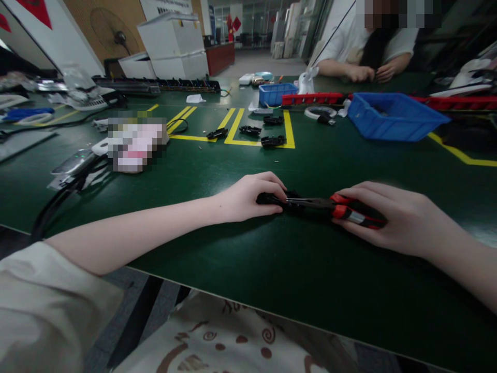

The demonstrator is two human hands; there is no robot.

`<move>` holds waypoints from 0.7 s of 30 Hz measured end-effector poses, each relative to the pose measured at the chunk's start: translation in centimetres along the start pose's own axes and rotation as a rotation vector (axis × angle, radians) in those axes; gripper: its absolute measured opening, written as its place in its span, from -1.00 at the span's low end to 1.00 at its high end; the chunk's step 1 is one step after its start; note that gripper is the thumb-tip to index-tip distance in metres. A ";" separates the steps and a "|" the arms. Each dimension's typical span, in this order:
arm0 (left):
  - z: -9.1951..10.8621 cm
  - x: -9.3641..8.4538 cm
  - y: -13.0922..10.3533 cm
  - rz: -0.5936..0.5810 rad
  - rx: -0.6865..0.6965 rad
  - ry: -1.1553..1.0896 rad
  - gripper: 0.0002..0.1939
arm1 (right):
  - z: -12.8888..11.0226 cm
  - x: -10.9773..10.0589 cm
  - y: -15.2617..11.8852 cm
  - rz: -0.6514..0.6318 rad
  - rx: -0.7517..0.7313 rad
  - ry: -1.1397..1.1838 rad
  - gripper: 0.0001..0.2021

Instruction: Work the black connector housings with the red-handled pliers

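Observation:
My left hand (254,198) is closed around a small black part (267,199), whose exact kind I cannot make out, low over the green table. In my right hand (399,217) are long-nose pliers (351,211) with red and black handles. Their dark jaws point left and reach the black part beside my left fingertips; whether they grip it is too dark to tell. Farther back lie several similar black parts, one of them (274,141) inside a yellow-taped rectangle.
A blue bin (396,116) stands at the back right, with a smaller blue bin (277,94) behind the taped rectangle. At left lie a blurred pinkish object (140,145) and black cables (73,189). Across the table sits another person (365,57), hands together.

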State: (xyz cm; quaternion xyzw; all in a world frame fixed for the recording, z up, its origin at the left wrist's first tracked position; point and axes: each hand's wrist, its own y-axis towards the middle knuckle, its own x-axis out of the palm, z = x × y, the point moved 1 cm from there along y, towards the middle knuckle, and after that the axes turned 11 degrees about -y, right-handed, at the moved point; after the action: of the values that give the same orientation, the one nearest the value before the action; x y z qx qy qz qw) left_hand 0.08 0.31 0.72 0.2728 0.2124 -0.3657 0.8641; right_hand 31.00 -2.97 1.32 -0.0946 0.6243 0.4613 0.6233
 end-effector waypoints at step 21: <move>-0.1 -0.1 0.2 -0.009 -0.024 -0.042 -0.85 | -0.1 0.1 0.0 -0.027 0.057 0.065 -0.71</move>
State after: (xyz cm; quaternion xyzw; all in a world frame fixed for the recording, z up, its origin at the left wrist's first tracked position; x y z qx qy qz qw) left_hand 0.13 0.52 0.74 0.2538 0.1995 -0.3728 0.8699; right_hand 30.92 -3.01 1.21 -0.0999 0.6558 0.4314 0.6114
